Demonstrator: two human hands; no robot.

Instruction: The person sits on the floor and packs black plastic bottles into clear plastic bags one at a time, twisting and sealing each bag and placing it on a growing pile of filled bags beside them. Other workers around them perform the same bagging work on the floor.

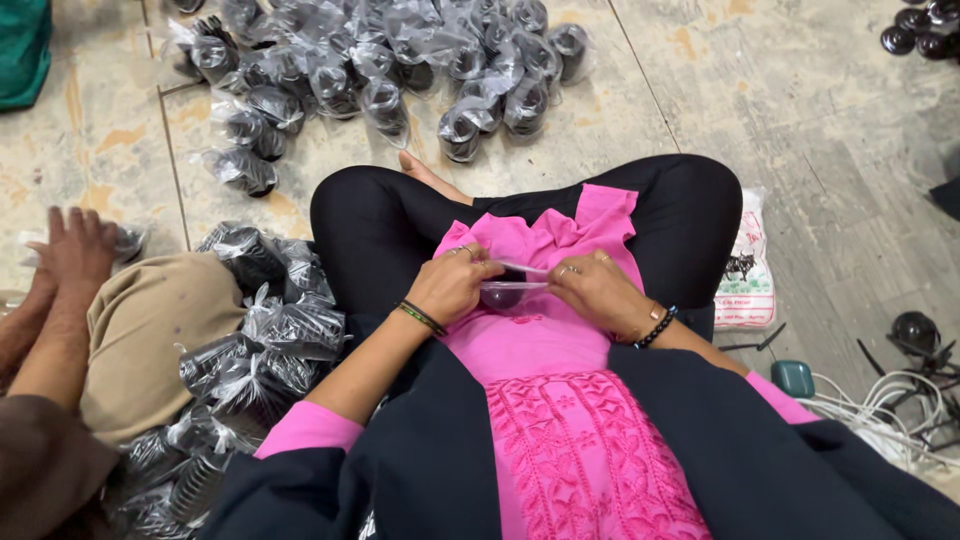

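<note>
I sit cross-legged on the floor in a pink tunic and black leggings. My left hand [452,283] and my right hand [597,290] meet over my lap. Between them they pinch a small clear plastic bag [512,287] with a dark round part showing inside it. Each hand grips one side of the bag's mouth. A pile of the same black round parts in clear bags [380,60] lies on the floor beyond my knees. A second heap of bagged parts [255,330] rests against my left leg.
Another person sits at my left, with a hand [72,250] on the floor and a knee in tan cloth [150,330]. A printed white sack [745,265] lies by my right knee. White cables [880,405] and a teal object [792,378] lie at the right. Loose black parts [920,25] are at top right.
</note>
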